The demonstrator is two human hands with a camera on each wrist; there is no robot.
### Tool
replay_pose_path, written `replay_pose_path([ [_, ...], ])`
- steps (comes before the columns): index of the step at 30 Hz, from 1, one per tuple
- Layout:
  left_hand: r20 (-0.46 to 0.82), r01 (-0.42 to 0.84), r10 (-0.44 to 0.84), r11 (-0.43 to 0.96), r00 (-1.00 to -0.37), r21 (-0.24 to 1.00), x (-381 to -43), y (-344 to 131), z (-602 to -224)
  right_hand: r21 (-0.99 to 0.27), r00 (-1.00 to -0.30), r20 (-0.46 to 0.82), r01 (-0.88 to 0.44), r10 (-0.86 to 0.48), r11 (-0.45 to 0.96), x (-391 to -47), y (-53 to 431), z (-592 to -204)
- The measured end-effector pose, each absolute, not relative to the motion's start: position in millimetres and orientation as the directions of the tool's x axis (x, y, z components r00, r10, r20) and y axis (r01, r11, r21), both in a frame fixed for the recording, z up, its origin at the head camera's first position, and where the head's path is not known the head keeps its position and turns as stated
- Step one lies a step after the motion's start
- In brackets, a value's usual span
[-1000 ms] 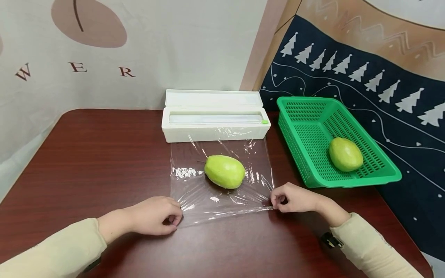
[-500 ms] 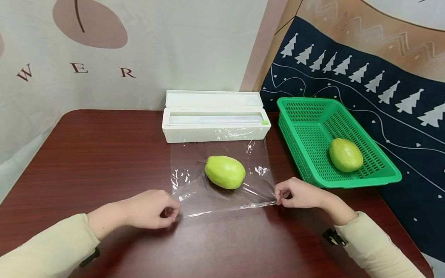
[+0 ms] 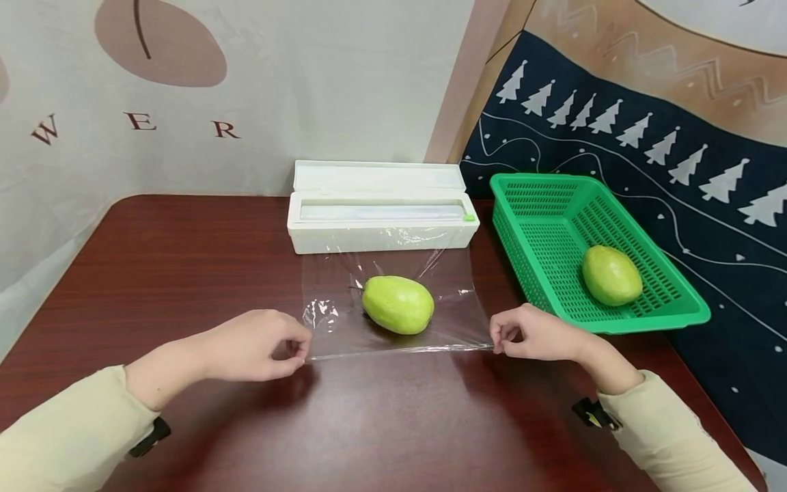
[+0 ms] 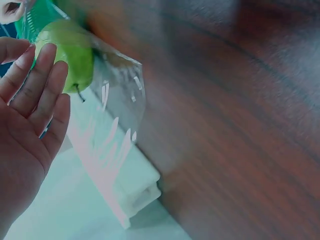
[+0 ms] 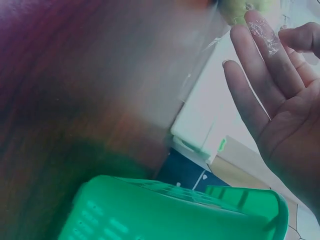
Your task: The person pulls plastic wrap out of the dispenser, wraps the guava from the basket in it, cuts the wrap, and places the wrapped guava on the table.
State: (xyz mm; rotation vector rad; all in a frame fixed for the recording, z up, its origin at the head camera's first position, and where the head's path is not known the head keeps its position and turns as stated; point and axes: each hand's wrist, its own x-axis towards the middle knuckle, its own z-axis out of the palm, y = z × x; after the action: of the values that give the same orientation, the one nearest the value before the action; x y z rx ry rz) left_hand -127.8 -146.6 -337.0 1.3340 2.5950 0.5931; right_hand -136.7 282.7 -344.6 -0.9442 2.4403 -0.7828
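A sheet of cling film (image 3: 449, 321) runs from the white cling film box (image 3: 369, 240) toward the person. A green pear (image 3: 397, 305) lies on its side about the middle of the sheet, its stem to the left. The left hand (image 3: 258, 347) pinches the near left corner between thumb and forefinger. At the near right corner, the right hand (image 3: 541, 335) pinches a bunched bit of film; in the right wrist view crinkled film (image 5: 265, 37) lies against its fingers. The near edge is stretched straight between both hands, with shadows below them on the table.
At the right stands a green plastic basket (image 3: 645, 322) with another pear (image 3: 611, 275) in it, close beyond the right hand. The box's lid (image 3: 378, 176) is up, and a small green slider (image 3: 469, 218) sits at its right end. Fabric backdrops border the brown table (image 3: 184, 273).
Both hands have risen and moved away from the person, the left more than the right. The film's near edge, slanted before, is now nearly level and nearer the pear. The pear stays put.
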Motion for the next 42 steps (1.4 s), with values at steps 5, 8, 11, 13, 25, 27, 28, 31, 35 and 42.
replay_pose_path([
  [5,0.060,0.746,0.794,0.538,-0.604,0.394,-131.7,-147.1,-329.0,-0.621,-0.702,-0.146,-0.484,-0.697,0.617,-139.2,283.6,-338.5],
  [8,0.077,0.742,0.781,0.551,-0.620,0.380,-136.5,-148.4,-326.2,-0.618,-0.720,-0.116,-0.487,-0.684,0.617,-141.3,283.9,-334.4],
  [11,0.101,0.739,0.764,0.569,-0.637,0.361,-142.6,-149.8,-324.1,-0.597,-0.748,-0.083,-0.491,-0.658,0.634,-143.5,283.1,-330.6],
  [13,0.118,0.735,0.751,0.580,-0.650,0.352,-146.9,-150.3,-322.6,-0.583,-0.771,-0.066,-0.485,-0.633,0.651,-145.0,282.0,-328.4],
  [25,0.188,0.685,0.671,0.630,-0.718,0.366,-172.8,-150.6,-324.7,-0.541,-0.886,0.065,-0.419,-0.460,0.729,-154.0,272.1,-326.2],
  [27,0.182,0.670,0.658,0.639,-0.731,0.377,-175.5,-151.0,-325.2,-0.534,-0.896,0.078,-0.408,-0.438,0.740,-155.0,270.1,-326.3],
  [28,0.178,0.662,0.651,0.644,-0.737,0.383,-176.8,-151.3,-325.6,-0.533,-0.900,0.082,-0.402,-0.427,0.745,-155.8,269.2,-326.3],
  [31,0.172,0.643,0.636,0.651,-0.752,0.403,-179.9,-151.9,-326.2,-0.527,-0.916,0.091,-0.377,-0.390,0.762,-158.4,266.4,-326.8],
  [35,0.182,0.627,0.617,0.652,-0.765,0.426,-185.3,-151.5,-327.7,-0.541,-0.941,0.092,-0.321,-0.324,0.777,-162.7,263.1,-327.7],
  [42,0.210,0.583,0.553,0.685,-0.806,0.437,-198.8,-147.4,-329.5,-0.560,-0.969,0.129,-0.245,-0.209,0.791,-171.6,257.2,-331.4],
])
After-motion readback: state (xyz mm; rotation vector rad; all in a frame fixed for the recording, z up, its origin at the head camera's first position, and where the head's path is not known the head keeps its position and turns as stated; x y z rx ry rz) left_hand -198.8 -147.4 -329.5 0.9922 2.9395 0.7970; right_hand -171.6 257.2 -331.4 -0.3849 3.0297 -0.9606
